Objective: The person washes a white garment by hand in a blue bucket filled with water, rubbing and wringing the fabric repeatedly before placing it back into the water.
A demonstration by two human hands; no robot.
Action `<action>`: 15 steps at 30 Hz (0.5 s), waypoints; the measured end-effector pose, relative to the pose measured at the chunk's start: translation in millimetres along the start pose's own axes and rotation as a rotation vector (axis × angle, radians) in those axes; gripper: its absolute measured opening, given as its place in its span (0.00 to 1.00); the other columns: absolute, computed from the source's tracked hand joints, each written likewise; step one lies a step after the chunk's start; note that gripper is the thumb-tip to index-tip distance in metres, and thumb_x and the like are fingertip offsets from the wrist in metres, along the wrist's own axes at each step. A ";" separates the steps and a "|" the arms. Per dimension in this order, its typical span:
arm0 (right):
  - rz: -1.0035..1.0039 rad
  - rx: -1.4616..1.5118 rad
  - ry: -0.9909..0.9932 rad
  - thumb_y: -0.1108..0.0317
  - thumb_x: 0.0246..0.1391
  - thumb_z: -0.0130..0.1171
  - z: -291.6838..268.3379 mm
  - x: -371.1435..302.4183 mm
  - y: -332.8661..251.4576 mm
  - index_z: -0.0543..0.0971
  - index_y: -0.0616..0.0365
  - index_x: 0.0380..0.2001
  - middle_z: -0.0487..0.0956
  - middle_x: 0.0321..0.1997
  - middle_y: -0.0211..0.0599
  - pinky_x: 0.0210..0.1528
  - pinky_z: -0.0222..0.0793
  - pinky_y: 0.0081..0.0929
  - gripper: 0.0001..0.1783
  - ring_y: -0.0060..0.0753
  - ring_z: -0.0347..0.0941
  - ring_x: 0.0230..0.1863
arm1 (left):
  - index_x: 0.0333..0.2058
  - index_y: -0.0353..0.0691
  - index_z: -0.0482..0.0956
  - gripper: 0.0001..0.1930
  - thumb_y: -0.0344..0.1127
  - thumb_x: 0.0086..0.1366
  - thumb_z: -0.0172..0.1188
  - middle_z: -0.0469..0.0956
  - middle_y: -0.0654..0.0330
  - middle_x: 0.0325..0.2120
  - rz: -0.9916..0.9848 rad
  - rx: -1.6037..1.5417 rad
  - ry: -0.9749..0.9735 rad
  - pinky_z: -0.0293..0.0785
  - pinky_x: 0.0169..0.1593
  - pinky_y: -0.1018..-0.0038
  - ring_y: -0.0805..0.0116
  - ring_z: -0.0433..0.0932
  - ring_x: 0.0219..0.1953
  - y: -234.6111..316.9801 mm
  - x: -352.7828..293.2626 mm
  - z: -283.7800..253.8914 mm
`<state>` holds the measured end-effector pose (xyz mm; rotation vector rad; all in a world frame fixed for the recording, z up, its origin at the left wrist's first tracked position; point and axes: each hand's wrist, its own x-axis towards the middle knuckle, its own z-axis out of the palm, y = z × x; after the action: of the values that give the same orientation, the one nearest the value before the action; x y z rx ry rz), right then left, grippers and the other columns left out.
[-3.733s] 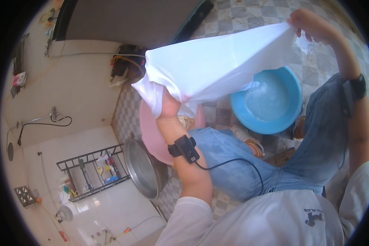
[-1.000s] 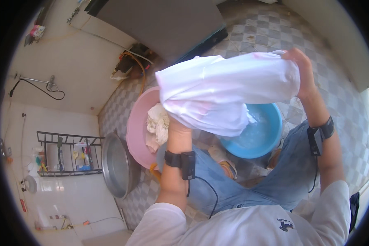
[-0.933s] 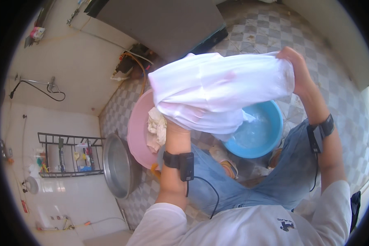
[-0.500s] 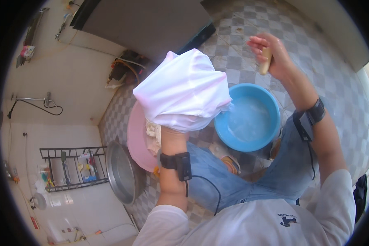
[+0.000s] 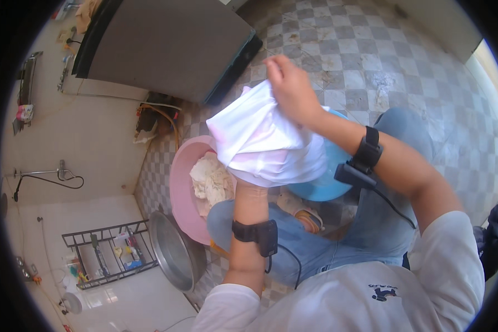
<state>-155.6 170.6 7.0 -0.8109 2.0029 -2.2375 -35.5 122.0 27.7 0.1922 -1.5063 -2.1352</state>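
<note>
Cloth (image 5: 254,138) covered the left hand (image 5: 252,191) at upper centre, so I could not tell its grip; the right hand (image 5: 294,91) curled against the upper right, pinch unclear. It looked light, soft, probably damp and slippery, best held by bunched folds.

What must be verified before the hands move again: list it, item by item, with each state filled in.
1. Left hand under the white cloth: ok, draped over it, with the wrist showing below.
2. Right hand at the cloth: ok, against its upper part.
3. Right hand free of other objects: cannot tell, its palm is turned away.
4. Blue basin in full view: not ok, cloth and right arm cover much of it.
5. Cream cloth inside the pink basin: ok.
6. Black strap around the left forearm: ok.
</note>
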 end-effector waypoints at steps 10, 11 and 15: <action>1.161 0.904 -0.290 0.70 0.52 0.52 -14.2 5.8 29.1 0.72 0.68 0.34 0.76 0.32 0.39 0.34 0.73 0.29 0.10 0.33 0.74 0.30 | 0.57 0.33 0.60 0.24 0.35 0.65 0.52 0.69 0.55 0.53 0.260 0.874 0.008 0.63 0.59 0.75 0.67 0.69 0.54 23.8 -1.9 -14.6; 1.165 0.948 -0.207 0.71 0.52 0.51 -20.3 15.4 41.1 0.71 0.68 0.34 0.75 0.33 0.39 0.36 0.74 0.28 0.10 0.31 0.74 0.31 | 0.58 0.37 0.60 0.26 0.43 0.66 0.49 0.66 0.54 0.56 0.140 0.306 0.030 0.59 0.62 0.70 0.63 0.66 0.57 23.5 -2.9 -12.1; 0.889 0.746 0.049 0.75 0.50 0.54 -31.7 31.3 18.0 0.71 0.67 0.34 0.75 0.33 0.38 0.27 0.71 0.21 0.08 0.27 0.73 0.28 | 0.59 0.38 0.58 0.26 0.49 0.69 0.39 0.62 0.52 0.59 -0.161 -0.760 -0.285 0.56 0.65 0.62 0.55 0.63 0.59 38.5 -7.0 -1.7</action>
<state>-200.9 185.4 0.2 0.1895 1.0016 -2.1018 -16.2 114.4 60.9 -0.2789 -0.7236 -2.7877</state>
